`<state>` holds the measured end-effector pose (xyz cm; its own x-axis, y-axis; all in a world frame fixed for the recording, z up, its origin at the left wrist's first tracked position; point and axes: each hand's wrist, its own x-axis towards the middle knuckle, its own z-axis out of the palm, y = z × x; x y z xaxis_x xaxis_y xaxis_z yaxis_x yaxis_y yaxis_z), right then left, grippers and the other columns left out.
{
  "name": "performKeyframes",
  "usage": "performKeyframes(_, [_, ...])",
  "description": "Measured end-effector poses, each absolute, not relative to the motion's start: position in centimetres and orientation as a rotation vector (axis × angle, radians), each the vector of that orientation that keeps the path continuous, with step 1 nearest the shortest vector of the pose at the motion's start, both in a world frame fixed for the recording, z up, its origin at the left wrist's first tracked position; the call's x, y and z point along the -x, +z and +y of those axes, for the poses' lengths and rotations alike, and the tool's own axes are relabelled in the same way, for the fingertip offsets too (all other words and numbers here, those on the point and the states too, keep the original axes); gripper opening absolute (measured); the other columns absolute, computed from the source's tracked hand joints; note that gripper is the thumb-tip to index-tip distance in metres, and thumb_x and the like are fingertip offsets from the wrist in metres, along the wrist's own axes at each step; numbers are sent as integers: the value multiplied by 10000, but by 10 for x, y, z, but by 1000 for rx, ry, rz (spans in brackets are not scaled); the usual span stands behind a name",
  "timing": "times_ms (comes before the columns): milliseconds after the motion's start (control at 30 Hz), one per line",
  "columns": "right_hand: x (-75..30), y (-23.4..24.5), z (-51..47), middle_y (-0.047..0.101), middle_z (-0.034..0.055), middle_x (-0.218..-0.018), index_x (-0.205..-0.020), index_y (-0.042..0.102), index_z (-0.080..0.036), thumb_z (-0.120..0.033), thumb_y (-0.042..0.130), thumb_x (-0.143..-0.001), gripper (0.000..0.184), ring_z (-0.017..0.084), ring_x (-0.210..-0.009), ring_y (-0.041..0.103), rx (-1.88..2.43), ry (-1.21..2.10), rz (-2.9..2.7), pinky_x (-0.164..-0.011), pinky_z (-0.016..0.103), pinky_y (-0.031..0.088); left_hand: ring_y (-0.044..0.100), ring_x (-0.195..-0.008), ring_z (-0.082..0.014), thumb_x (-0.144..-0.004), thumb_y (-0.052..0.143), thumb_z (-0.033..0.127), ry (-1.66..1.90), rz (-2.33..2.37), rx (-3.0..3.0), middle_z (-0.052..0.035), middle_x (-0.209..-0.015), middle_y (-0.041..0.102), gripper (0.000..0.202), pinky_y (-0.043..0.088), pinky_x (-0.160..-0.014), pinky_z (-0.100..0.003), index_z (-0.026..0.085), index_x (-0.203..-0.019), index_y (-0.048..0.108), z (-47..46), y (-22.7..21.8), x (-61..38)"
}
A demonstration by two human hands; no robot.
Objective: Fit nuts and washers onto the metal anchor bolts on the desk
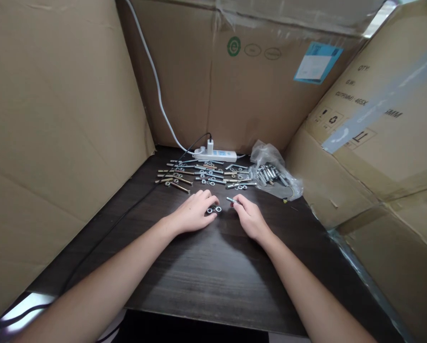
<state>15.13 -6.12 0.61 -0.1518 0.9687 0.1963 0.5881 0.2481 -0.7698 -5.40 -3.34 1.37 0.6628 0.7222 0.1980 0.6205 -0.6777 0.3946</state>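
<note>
My left hand rests palm down on the dark wooden table, fingers curled beside two small metal nuts lying at its fingertips. My right hand is closed on a short metal bolt whose end pokes out toward the left. The two hands are a few centimetres apart, with the nuts between them. Beyond them lie rows of bolts, nuts and washers laid out on the table.
A clear plastic bag of bolts sits at the back right. A white power strip with a plugged charger and white cable lies against the back. Cardboard walls enclose the table on three sides. A black cable runs along the left.
</note>
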Motion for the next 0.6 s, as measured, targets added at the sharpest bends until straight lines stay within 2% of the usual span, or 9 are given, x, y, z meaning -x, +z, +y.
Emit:
performKeyframes(233, [-151,6,-59,472,-40,-624,-740,523,-188,-263,401,-854,183,126,-614,442,1439,760,-1825,-594,225,321,473,-922,-195,-858,552,288,439,1075,-2628,-31,-971,500,197,407,-799,-313,248,-1051,566,-32,10,50])
performKeyframes(600, [-152,5,-59,530,-25,-661,-735,530,-186,-268,402,-846,188,132,-635,466,1422,737,-1865,-622,231,348,485,-884,-196,-862,553,253,512,1032,-2744,-34,-907,565,78,394,-759,-310,188,-893,582,-26,5,39])
